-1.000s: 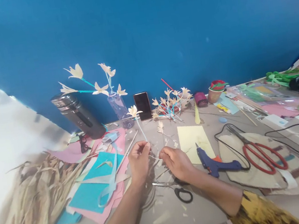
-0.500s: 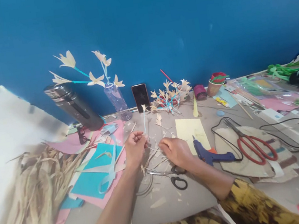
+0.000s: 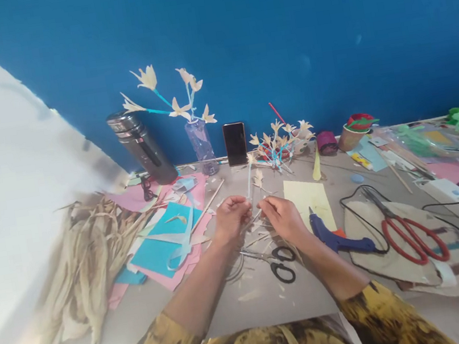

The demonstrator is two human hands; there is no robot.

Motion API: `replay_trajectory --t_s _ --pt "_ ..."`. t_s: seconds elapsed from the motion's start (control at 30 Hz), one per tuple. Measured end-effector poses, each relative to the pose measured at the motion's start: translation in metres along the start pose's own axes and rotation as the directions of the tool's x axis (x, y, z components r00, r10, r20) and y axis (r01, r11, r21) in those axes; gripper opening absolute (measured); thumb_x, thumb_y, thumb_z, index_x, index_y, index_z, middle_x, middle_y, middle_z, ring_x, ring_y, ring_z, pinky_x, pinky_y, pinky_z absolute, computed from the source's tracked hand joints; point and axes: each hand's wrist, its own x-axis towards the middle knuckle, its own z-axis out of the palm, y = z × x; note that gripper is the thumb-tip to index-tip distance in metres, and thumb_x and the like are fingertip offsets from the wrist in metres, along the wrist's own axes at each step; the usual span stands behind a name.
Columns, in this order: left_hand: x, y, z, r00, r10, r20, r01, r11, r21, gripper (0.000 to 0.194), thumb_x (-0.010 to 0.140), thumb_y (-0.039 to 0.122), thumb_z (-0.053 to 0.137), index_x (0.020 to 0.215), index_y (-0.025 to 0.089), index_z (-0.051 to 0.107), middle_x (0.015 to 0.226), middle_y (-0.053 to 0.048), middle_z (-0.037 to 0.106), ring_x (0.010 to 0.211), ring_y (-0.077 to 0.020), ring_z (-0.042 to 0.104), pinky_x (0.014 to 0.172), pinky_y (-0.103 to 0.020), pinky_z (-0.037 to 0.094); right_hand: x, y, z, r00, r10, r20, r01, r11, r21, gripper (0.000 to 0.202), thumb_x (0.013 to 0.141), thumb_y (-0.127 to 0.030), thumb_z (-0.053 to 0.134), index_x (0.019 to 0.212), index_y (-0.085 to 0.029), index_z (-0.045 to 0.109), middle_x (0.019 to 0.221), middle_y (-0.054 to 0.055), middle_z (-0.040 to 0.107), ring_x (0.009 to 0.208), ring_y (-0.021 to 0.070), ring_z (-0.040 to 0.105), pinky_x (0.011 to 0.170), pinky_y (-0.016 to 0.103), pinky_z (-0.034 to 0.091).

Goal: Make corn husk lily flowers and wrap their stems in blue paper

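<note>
My left hand is closed in a pinch on the lower stem of a small husk flower. The flower stands upright, its stem wrapped in pale blue. Close beside it, my right hand has thumb and fingers pinched on a thin pale strip that runs toward the stem; its exact kind is hard to make out. Another husk flower lies just beyond the hands. Below them, small black-handled scissors rest among scraps and cut bits.
A blue glue gun and red-handled scissors lie at right, with a black cord. At left are blue paper and dried husks. A flask, a vase, a phone and finished flowers line the wall.
The head view has swung left, so everything sits further right in the picture. My right hand has come a little nearer the left, and the flower stem leans slightly more to the right.
</note>
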Motion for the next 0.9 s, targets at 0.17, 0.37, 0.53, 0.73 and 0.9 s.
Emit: replay_trajectory --t_s 0.17,0.37,0.53,0.73,0.9 --pt "0.007 -0.005 -0.004 0.999 0.000 -0.033 0.001 0.999 0.037 0.030 0.060 0.028 0.081 0.074 0.017 0.058 0.054 0.002 0.061 0.048 -0.0089 0.055 0.048 -0.020 0.041 -0.007 0.000 0.008 0.992 -0.018 0.123 0.010 0.998 0.059 0.028 0.094 -0.038 0.056 0.080 -0.020 0.071 0.073 0.003 0.072 0.067 0.0167 0.063 0.063 0.025 0.039" --pt "0.020 -0.004 -0.016 0.999 -0.014 -0.048 0.024 0.975 0.222 0.027 0.060 0.026 0.080 0.069 0.016 0.057 0.049 0.000 0.062 0.036 -0.0080 0.048 0.040 -0.020 0.035 -0.012 -0.005 0.010 0.984 -0.025 0.175 0.063 0.974 -0.218 0.020 0.094 -0.032 0.058 0.088 -0.023 0.075 0.085 0.004 0.077 0.076 0.0178 0.066 0.065 0.025 0.036" --pt "0.025 -0.001 -0.018 0.998 0.014 -0.061 0.010 0.926 0.378 0.017 0.066 0.023 0.074 0.067 0.017 0.058 0.051 -0.001 0.063 0.036 -0.0100 0.049 0.039 -0.022 0.037 -0.011 -0.004 0.006 0.978 -0.007 0.207 0.065 0.958 -0.279 0.023 0.097 -0.033 0.055 0.090 -0.023 0.074 0.089 0.004 0.078 0.080 0.0180 0.068 0.065 0.026 0.035" --pt "0.013 0.023 -0.025 0.993 0.106 -0.043 -0.063 0.825 0.562 0.002 0.069 0.020 0.068 0.069 0.018 0.068 0.063 -0.005 0.069 0.059 -0.0190 0.064 0.053 -0.027 0.044 -0.013 -0.006 0.002 0.976 -0.019 0.218 0.084 0.954 -0.290 0.021 0.097 -0.031 0.055 0.093 -0.023 0.074 0.092 0.004 0.078 0.083 0.0186 0.068 0.068 0.026 0.035" --pt "-0.011 0.072 -0.072 0.938 0.336 -0.086 -0.126 0.562 0.817 0.016 0.076 0.023 0.054 0.082 0.021 0.069 0.067 -0.001 0.069 0.062 -0.0196 0.062 0.064 -0.030 0.045 -0.012 -0.005 0.003 0.972 -0.008 0.236 0.078 0.954 -0.290 0.022 0.097 -0.032 0.054 0.094 -0.024 0.074 0.092 0.004 0.078 0.082 0.0185 0.068 0.067 0.026 0.035"
